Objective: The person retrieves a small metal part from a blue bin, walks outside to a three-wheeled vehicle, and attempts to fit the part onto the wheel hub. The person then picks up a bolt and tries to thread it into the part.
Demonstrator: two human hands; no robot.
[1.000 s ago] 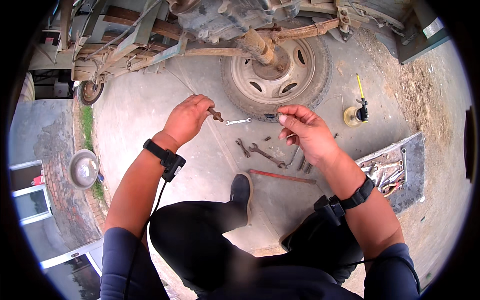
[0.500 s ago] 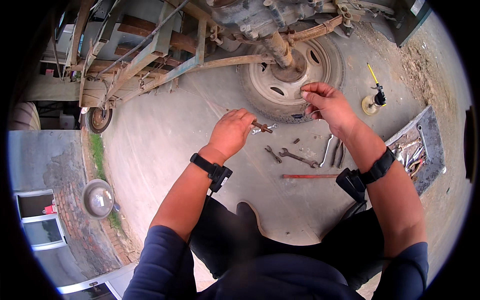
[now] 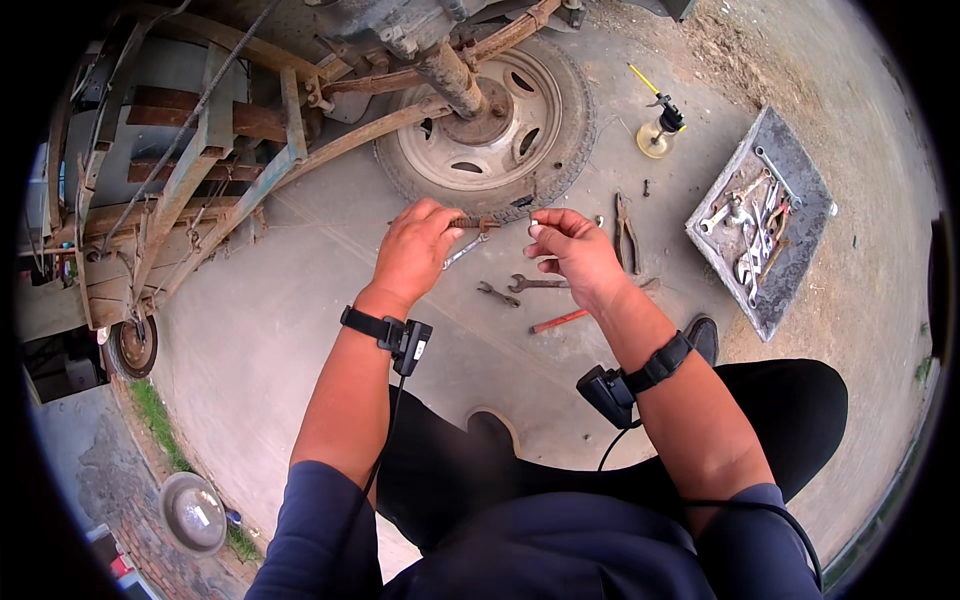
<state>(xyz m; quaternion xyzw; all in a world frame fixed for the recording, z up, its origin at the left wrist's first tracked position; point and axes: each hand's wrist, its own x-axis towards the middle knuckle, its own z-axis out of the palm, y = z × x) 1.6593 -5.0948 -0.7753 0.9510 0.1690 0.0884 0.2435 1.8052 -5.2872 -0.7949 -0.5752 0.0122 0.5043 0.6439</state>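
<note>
My left hand (image 3: 410, 255) is closed around a rusty threaded bolt (image 3: 476, 223), whose end sticks out to the right past the fingertips. Just beyond that end, a small light-coloured metal piece (image 3: 534, 226) is pinched between the thumb and finger of my right hand (image 3: 575, 255); its exact kind is too small to make out. A narrow gap separates the piece from the bolt. Below the hands on the concrete lie a combination wrench (image 3: 464, 251), an open-ended wrench (image 3: 538, 284), a short forked tool (image 3: 497, 294) and a red bar (image 3: 558, 322).
Ahead, a wheel (image 3: 575, 130) sits under a rusty vehicle frame (image 3: 200, 150). Pliers (image 3: 626, 235) and a small bolt (image 3: 646, 188) lie to the right. Farther right are an oil can (image 3: 655, 140) and a metal tray (image 3: 722, 270) of tools. A basin (image 3: 175, 512) stands at left.
My view has swung to the right. My hands have come closer together, bringing the right hand's small piece near the bolt's end. More of the bolt's thread shows now.
</note>
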